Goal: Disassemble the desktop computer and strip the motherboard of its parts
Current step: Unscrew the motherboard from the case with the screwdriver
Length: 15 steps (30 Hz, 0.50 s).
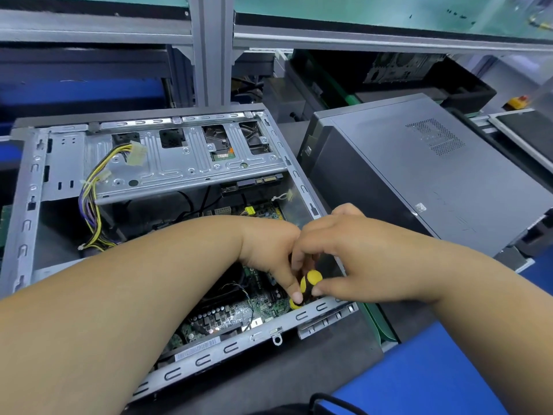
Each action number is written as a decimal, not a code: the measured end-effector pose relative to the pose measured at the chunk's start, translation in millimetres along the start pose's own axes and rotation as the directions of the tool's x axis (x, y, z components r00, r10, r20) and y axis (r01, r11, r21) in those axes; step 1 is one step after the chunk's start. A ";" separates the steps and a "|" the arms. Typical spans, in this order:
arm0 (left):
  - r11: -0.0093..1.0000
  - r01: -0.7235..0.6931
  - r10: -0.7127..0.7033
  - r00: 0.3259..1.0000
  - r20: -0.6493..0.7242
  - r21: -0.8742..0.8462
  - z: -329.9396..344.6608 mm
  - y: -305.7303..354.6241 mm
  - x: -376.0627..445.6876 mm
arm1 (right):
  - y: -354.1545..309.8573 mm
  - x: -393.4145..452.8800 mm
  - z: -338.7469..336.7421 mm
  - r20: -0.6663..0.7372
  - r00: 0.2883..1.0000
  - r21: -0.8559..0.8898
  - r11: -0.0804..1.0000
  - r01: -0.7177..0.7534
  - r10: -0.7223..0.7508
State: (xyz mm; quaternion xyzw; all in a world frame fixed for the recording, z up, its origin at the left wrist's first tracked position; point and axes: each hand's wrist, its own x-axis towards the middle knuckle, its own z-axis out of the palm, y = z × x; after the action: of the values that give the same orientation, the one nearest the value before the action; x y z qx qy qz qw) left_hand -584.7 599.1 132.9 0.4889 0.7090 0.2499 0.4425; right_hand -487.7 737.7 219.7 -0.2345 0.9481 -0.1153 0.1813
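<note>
The open computer (167, 223) lies on a dark mat (299, 363) on the blue counter (434, 369). Both hands reach inside, over the green board (239, 313). The left hand (269, 250) and right hand (344, 256) each grip a yellow-and-black screwdriver (306, 287). A closed gray case (419, 175) sits just beside it. Gray metal shelves (209, 40) stand behind.

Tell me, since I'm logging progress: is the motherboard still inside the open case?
Still inside. The motherboard lies in the case under both hands.
</note>
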 end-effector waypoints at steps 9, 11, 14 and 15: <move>1.000 0.003 -0.002 1.000 -0.011 0.005 0.9 -0.4 -0.5 | -4.0 4.6 3.8 0.057 0.998 -0.287 0.958 -0.006 0.023; 0.999 -0.018 0.018 1.000 -0.006 -0.044 -4.1 0.0 -3.5 | -4.2 8.1 5.1 0.091 0.995 -0.342 0.940 0.001 0.032; 0.999 -0.033 0.032 0.999 -0.017 -0.039 -4.7 -1.8 -2.2 | -4.1 8.5 5.9 0.109 0.994 -0.258 0.966 0.009 0.019; 0.999 -0.026 0.025 1.000 -0.018 -0.034 -3.0 -2.7 -0.5 | -3.6 7.1 4.6 0.099 0.995 -0.198 0.980 0.014 0.006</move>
State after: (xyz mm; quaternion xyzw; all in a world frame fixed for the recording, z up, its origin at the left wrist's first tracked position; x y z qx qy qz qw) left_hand -588.5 597.8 132.4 0.4882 0.7022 0.2717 0.4414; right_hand -490.3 730.5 214.6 -0.2587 0.9442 -0.0086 0.2036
